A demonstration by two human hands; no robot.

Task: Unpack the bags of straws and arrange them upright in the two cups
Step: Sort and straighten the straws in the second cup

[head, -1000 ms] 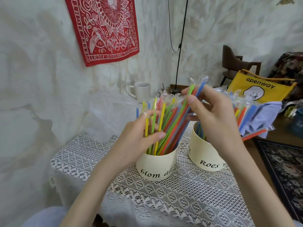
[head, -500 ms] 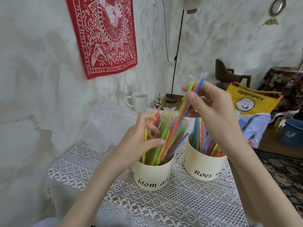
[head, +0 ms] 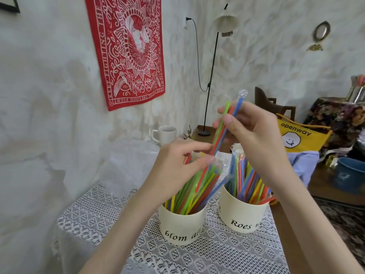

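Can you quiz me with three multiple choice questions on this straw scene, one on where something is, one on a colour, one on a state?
1. Where is the white mug?
A. behind the two cups, near the wall
B. inside the left cup
C. in the right hand

2. What colour is the wall hanging?
A. blue
B. red
C. green

3. What is the right hand doing?
A. lying flat on the lace cloth
B. gripping the mug
C. pinching a few wrapped straws above the left cup

Answers: 1 A, it stands beyond the cups. 2 B, red with white pattern. 3 C, thumb and fingers close on green, orange and blue straws.
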